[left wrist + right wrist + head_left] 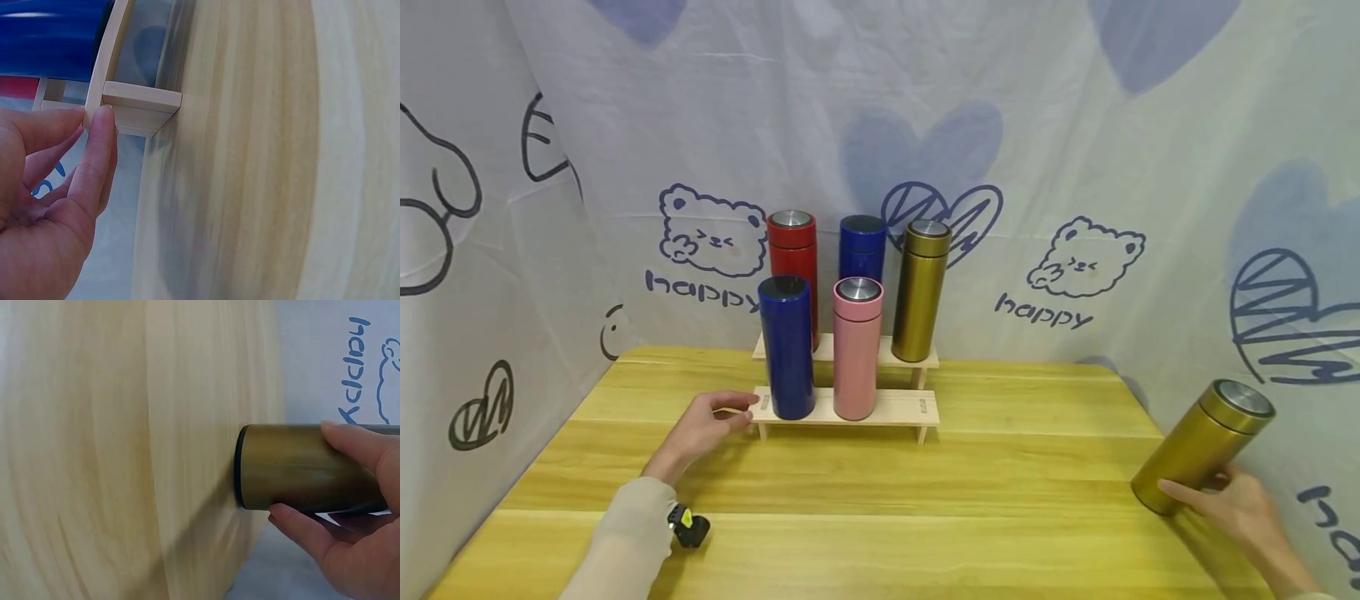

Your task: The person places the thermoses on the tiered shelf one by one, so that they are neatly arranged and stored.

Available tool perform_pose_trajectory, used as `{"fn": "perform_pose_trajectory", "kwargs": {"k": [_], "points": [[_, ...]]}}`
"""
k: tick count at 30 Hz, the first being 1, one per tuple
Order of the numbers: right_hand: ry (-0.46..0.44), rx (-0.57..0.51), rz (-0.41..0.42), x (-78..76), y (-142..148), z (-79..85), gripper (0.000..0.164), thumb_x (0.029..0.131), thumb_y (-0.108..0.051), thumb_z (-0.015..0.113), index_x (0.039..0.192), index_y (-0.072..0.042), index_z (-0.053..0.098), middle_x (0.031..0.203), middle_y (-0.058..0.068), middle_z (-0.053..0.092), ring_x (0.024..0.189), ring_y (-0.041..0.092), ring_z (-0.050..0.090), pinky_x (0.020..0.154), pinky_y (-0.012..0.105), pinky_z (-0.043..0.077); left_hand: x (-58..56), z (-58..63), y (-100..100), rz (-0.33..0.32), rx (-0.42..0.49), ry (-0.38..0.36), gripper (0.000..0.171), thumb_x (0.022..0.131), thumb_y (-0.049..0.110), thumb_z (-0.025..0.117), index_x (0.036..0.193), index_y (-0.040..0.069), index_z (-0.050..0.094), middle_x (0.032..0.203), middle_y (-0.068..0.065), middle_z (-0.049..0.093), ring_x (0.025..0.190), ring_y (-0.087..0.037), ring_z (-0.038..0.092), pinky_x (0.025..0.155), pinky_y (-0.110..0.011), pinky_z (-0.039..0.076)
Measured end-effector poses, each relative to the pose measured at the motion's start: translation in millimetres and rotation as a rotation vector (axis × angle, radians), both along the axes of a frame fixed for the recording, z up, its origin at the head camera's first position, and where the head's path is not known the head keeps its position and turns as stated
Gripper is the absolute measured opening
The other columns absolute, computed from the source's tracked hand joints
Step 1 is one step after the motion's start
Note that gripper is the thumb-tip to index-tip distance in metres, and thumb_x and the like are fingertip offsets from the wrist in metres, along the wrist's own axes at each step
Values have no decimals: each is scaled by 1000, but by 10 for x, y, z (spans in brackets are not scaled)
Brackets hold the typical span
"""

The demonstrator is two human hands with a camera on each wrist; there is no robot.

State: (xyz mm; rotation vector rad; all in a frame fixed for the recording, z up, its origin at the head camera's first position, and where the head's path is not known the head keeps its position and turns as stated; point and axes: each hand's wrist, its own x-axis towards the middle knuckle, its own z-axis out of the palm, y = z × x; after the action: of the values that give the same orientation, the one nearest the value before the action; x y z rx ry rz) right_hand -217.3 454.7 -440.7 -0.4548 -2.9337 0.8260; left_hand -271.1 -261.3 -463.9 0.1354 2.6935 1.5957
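Observation:
At the right side of the table, my right hand grips a gold thermos flask round its lower body. The flask leans to the right, and its dark base rim faces the table in the right wrist view. My left hand pinches the left end of the lower wooden shelf between thumb and fingertips. On that shelf stand a blue flask and a pink flask. A red flask, another blue flask and a second gold flask stand upright behind them.
The rear wooden shelf is higher than the front one and bears the back row. A wood-grain table lies beneath everything. Printed cloth hangs behind and at both sides, close to the table's edges.

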Motion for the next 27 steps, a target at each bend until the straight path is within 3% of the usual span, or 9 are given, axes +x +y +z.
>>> {"fn": "perform_pose_trajectory", "kwargs": {"k": [2, 10, 18, 27], "points": [[12, 9, -2, 4, -7, 7, 94, 81, -49, 85, 131, 22, 49, 124, 44, 60, 95, 42, 66, 65, 27, 45, -4, -2, 3, 0, 4, -4, 37, 100, 8, 63, 135, -4, 64, 142, -28, 60, 103, -24, 73, 90, -33, 59], [43, 51, 107, -12, -122, 175, 89, 84, -51, 82, 128, 21, 53, 119, 41, 65, 93, 38, 69, 70, 31, 47, -9, -29, -7, -13, 22, 21, 37, 100, 7, 65, 135, -6, 63, 141, -29, 61, 100, -26, 74, 82, -22, 57], [64, -12, 183, -134, -439, 329, 84, 85, -47, 82, 131, 17, 53, 124, 38, 65, 87, 22, 71, 67, 27, 51, -3, -33, -6, -24, 20, 19, 38, 100, 7, 64, 135, -7, 62, 142, -30, 60, 103, -30, 74, 90, -36, 59], [86, -126, 264, -328, -897, 372, 83, 85, -42, 84, 136, 14, 50, 130, 38, 62, 107, 43, 71, 77, 33, 57, 0, -35, -10, -17, 12, 19, 39, 100, 7, 64, 136, -7, 62, 142, -30, 59, 105, -32, 73, 85, -26, 57]]}}
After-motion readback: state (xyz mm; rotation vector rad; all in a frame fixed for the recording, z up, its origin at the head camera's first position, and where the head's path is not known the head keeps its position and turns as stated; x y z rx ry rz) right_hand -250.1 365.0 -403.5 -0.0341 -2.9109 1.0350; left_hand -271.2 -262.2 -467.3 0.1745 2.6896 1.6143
